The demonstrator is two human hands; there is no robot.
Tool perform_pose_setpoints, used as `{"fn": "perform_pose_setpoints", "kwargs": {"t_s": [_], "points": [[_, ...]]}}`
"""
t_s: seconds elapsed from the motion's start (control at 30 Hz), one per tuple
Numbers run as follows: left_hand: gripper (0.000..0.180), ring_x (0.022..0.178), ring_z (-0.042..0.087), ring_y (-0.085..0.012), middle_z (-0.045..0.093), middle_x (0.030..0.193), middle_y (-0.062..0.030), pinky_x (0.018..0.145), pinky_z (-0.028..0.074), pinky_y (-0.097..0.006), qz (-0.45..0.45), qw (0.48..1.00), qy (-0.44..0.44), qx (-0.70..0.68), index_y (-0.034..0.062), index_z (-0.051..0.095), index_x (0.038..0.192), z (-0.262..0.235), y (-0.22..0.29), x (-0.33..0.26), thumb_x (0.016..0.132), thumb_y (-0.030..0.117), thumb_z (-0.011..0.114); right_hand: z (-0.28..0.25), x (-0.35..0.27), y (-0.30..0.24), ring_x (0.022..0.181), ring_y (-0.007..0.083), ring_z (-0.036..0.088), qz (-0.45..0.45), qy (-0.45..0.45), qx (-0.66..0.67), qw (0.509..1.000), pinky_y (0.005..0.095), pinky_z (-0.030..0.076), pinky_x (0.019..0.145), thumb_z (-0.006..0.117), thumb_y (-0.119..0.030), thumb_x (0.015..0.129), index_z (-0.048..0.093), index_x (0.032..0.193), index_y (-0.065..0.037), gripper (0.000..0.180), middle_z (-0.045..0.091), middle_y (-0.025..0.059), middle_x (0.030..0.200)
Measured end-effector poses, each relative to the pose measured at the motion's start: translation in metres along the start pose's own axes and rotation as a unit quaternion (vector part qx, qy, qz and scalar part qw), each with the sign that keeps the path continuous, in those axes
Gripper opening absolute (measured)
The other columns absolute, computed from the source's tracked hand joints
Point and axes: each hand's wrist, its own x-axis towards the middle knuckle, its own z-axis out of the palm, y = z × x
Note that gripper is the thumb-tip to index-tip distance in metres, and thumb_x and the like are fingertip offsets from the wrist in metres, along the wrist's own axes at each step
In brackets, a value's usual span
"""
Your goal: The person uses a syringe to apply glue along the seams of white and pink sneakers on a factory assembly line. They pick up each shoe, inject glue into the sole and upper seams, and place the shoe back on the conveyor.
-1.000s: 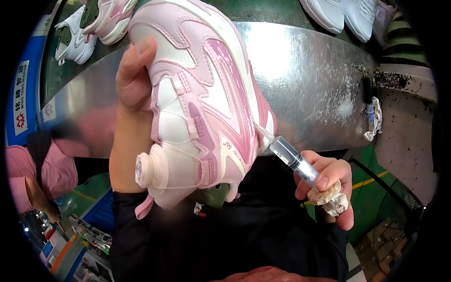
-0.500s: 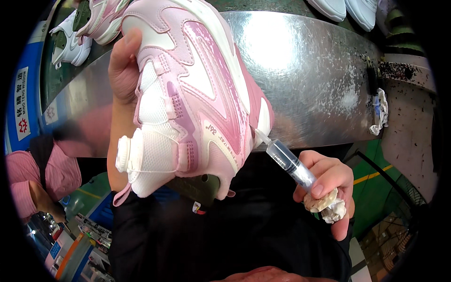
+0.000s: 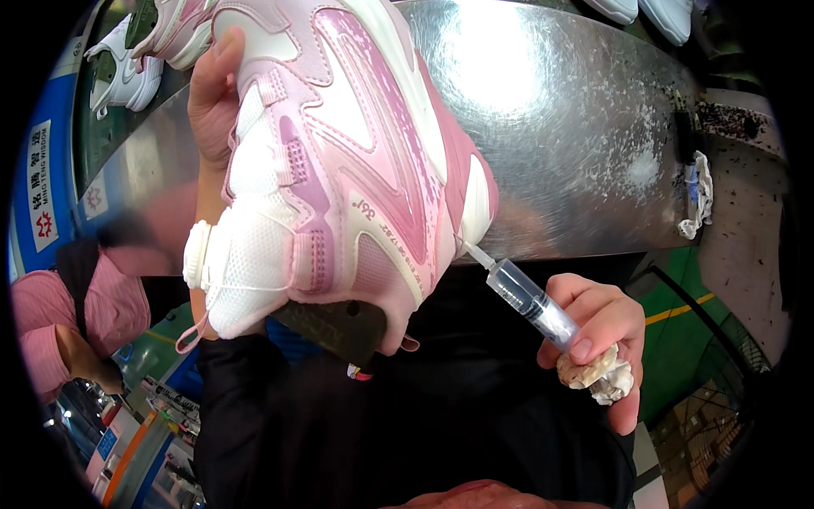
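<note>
A pink and white sneaker point(image 3: 356, 161) is held up over the metal table edge, its heel toward me. My left hand point(image 3: 216, 97) grips it at the forefoot, thumb on the toe and the other fingers hidden behind. A dark green last point(image 3: 335, 331) fills the shoe's opening. In my right hand point(image 3: 598, 331) is a clear syringe point(image 3: 530, 297), whose thin tip meets the seam between upper and sole near the heel. A crumpled whitish wad point(image 3: 606, 373) is tucked into the same hand around the syringe's rear end.
The shiny metal tabletop point(image 3: 568, 144) has whitish scuffs. More shoes stand beyond it: a white one point(image 3: 127, 72) at far left, white ones point(image 3: 666, 17) at far right. A crumpled tissue point(image 3: 697, 195) lies at the right edge. Another person's pink sleeve point(image 3: 110, 297) shows at left.
The sneaker has turned slightly, its opening end shifting left and the heel a little right. My right hand and the syringe have moved slightly right and down, the tip staying at the heel seam.
</note>
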Motion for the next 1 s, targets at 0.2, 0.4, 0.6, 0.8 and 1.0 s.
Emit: {"fn": "perform_pose_setpoints", "kwargs": {"t_s": [0.2,0.4,0.6,0.8,1.0], "points": [[0.031,0.092,0.065,-0.0251,0.065,0.103,-0.0133,0.084,0.053,-0.040,-0.019,1.000,0.007,-0.001,0.0019,0.057,0.107,-0.0040,0.0007,-0.0013,0.086,0.025,0.055,0.0000,-0.0015,0.0006,0.056,0.0144,0.046,-0.004,0.006,0.004,1.000,0.0263,0.031,0.051,0.074,-0.062,0.062,0.064,0.095,0.001,0.071,0.066,0.0060,0.074],[0.029,0.088,0.066,-0.0245,0.066,0.099,-0.0128,0.083,0.054,-0.040,-0.051,0.999,0.004,0.001,0.0028,0.059,0.101,-0.0002,-0.0012,-0.0036,0.086,0.027,0.056,0.0010,-0.0012,0.0034,0.056,0.0150,0.047,-0.020,0.025,0.007,0.999,0.0265,0.031,0.052,0.074,-0.061,0.063,0.063,0.096,0.001,0.072,0.066,0.0062,0.074],[0.031,0.091,0.065,-0.0253,0.065,0.103,-0.0137,0.084,0.053,-0.041,-0.022,0.999,0.025,-0.009,0.0029,0.057,0.104,0.0013,-0.0053,-0.0029,0.086,0.029,0.055,-0.0033,-0.0014,0.0066,0.056,0.0153,0.046,-0.017,0.008,0.005,1.000,0.0266,0.032,0.052,0.075,-0.061,0.062,0.063,0.096,0.001,0.072,0.066,0.0065,0.075],[0.033,0.092,0.065,-0.0261,0.065,0.104,-0.0132,0.086,0.051,-0.042,-0.045,0.999,-0.008,0.012,0.0035,0.056,0.109,-0.0031,-0.0037,-0.0011,0.086,0.027,0.055,-0.0016,-0.0011,0.0033,0.056,0.0151,0.046,-0.016,0.006,-0.002,1.000,0.0266,0.032,0.052,0.074,-0.061,0.063,0.064,0.097,0.000,0.071,0.066,0.0056,0.074],[0.035,0.092,0.064,-0.0267,0.065,0.105,-0.0129,0.086,0.051,-0.042,-0.052,0.998,-0.025,-0.025,0.0029,0.055,0.111,-0.0009,-0.0040,-0.0010,0.085,0.026,0.056,-0.0007,-0.0005,0.0063,0.056,0.0147,0.046,-0.019,0.023,0.000,1.000,0.0266,0.032,0.052,0.074,-0.061,0.063,0.063,0.098,0.000,0.071,0.067,0.0049,0.076]]}}
